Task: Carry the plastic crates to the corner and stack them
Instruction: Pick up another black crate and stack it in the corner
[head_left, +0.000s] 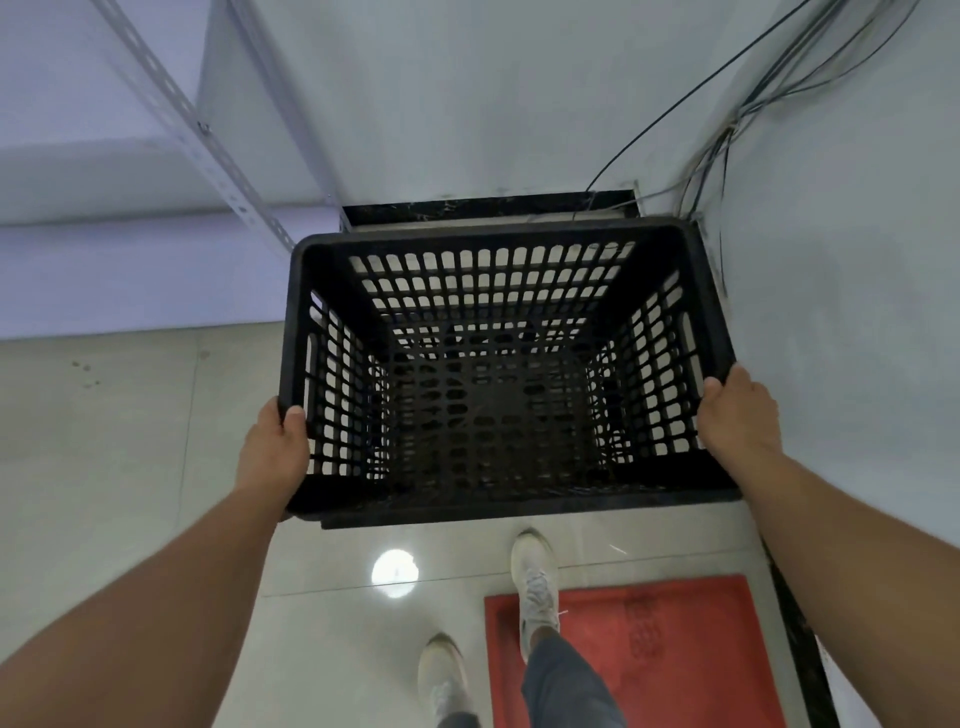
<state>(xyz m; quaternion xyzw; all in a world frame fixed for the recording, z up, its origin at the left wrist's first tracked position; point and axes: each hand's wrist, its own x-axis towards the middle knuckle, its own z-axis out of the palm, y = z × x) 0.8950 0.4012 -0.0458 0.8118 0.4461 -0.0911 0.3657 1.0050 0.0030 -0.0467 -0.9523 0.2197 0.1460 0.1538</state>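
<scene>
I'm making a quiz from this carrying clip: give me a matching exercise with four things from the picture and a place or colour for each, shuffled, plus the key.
Things
1. crate
2. mat
3. cables
4. left hand

Descriptions
A. red, on the floor under one shoe
B. running down the wall into the corner
C. black, perforated, held off the floor
D. gripping the crate's rim, opposite the right hand

Pairs: 1-C, 2-A, 3-B, 4-D
</scene>
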